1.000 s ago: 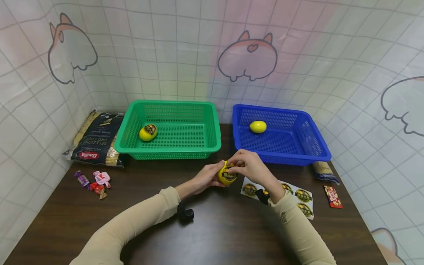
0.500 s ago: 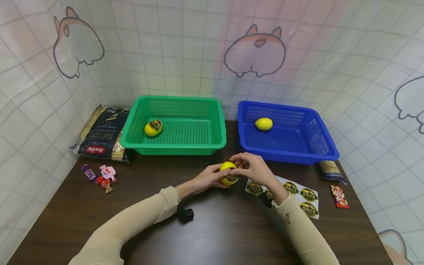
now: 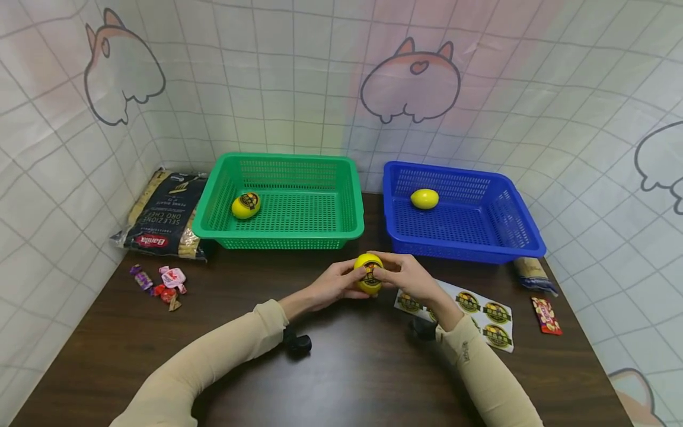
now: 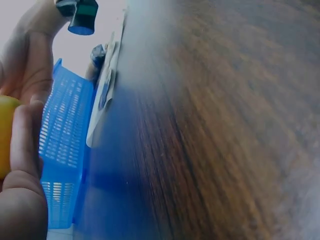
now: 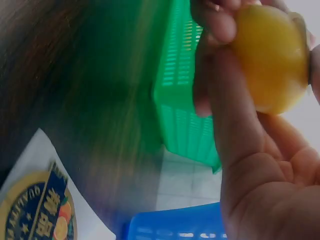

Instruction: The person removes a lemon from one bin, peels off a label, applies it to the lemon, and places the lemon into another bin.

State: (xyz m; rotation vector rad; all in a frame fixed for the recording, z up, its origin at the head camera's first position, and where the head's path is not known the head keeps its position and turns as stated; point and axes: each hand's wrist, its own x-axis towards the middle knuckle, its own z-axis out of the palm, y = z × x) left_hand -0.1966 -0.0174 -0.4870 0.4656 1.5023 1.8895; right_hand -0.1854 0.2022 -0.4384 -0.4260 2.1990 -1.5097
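Both hands hold a yellow lemon [image 3: 368, 273] with a round dark sticker on it, just above the dark table in front of the two baskets. My left hand [image 3: 336, 284] grips it from the left, my right hand [image 3: 407, 276] from the right with fingertips on the sticker. The right wrist view shows the lemon [image 5: 272, 60] between fingers [image 5: 220, 22]; the left wrist view shows only a sliver of it [image 4: 6, 135]. A sticker sheet [image 3: 475, 311] lies under my right wrist.
A green basket [image 3: 277, 237] holds a stickered lemon [image 3: 246, 204]. A blue basket [image 3: 464, 252] holds a plain lemon [image 3: 424, 198]. A pasta bag [image 3: 162, 216] and candies [image 3: 160, 281] lie at left, wrapped snacks [image 3: 545, 314] at right. Tiled cloth walls enclose the table.
The lemon has been turned in my hands, so its sticker now faces up toward the camera. My right fingers shifted from its top to its right side. The head view moved slightly.
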